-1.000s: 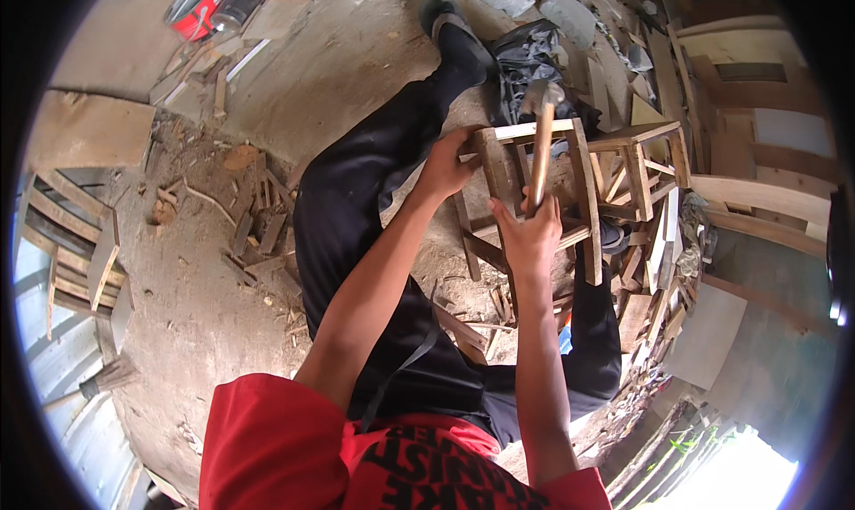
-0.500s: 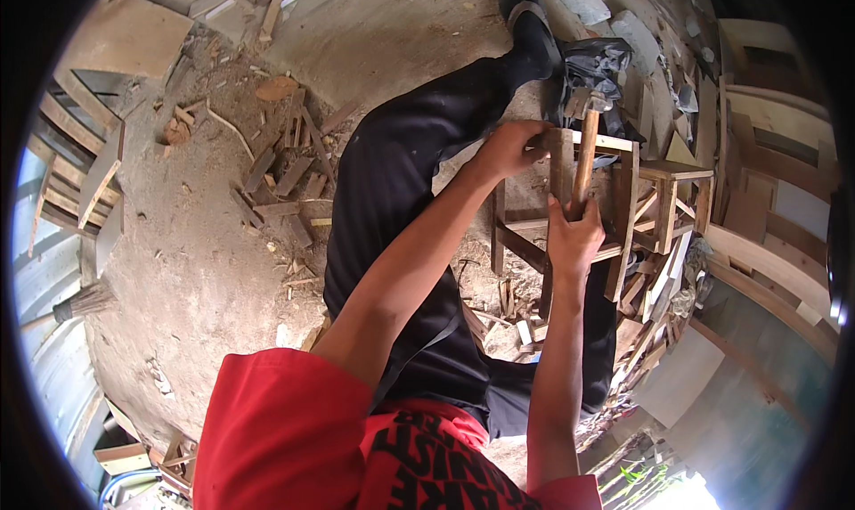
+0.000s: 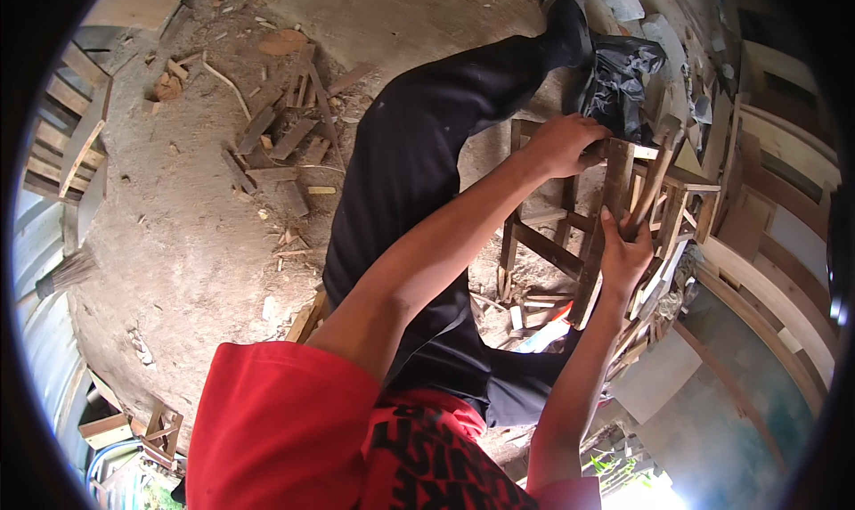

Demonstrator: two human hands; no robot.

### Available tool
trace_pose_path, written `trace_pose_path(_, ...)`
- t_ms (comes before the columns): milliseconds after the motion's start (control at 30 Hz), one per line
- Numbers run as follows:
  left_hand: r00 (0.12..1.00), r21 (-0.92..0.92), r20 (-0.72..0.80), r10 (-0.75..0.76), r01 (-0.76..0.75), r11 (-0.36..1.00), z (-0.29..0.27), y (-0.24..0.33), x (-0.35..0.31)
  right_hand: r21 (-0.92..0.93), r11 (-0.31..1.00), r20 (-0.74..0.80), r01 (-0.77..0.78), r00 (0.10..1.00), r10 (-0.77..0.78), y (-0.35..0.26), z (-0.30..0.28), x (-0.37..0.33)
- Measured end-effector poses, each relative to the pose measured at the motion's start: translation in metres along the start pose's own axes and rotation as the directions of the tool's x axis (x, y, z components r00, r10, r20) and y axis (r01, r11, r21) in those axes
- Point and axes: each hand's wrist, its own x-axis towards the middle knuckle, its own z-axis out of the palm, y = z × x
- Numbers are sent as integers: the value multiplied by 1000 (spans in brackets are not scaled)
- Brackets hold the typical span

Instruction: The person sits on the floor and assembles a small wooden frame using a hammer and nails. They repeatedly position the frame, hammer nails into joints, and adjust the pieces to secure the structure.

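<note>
A small wooden stool frame stands tilted between my legs, its dark brown legs and crossbars showing. My left hand is closed around its upper corner, with the fingertips partly hidden behind the wood. My right hand grips the wooden handle of a hammer. The hammer slants upward, its head above the stool's top edge. The right thumb lies close to the near stool leg; whether it touches the leg I cannot tell.
Another wooden stool is just right of the frame. A black plastic bag lies beyond it, by my foot. Scrap wood litters the floor at left, near a broom. Boards lean along the right side.
The stool frame has turned and tilted, and my left hand has moved right with it. My right hand and the hammer have shifted right, the hammer leaning further over. The whole view has shifted slightly.
</note>
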Motion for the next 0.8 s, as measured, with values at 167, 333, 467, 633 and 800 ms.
trace_pose_path(167, 1000, -30, 29, 0, 1, 1000, 8, 17, 8, 32, 995, 51, -93, 995, 91, 2, -24, 8)
trace_pose_path(333, 1000, -36, 24, 19, -19, 999, 20, 1, 5, 15, 996, 57, -90, 994, 89, 7, -31, 11)
trace_pose_path(467, 1000, -13, 29, 10, -10, 1000, 22, -1, 5, -12, 993, 55, -118, 991, 118, -1, -30, 12)
trace_pose_path(633, 998, -10, 7, 61, -61, 998, 27, -3, 4, -129, 986, 79, -101, 991, 112, 7, -26, 10)
trace_pose_path(800, 994, 2, 6, 111, -111, 994, 26, -6, 5, -195, 977, 101, -81, 990, 102, -3, -18, 4)
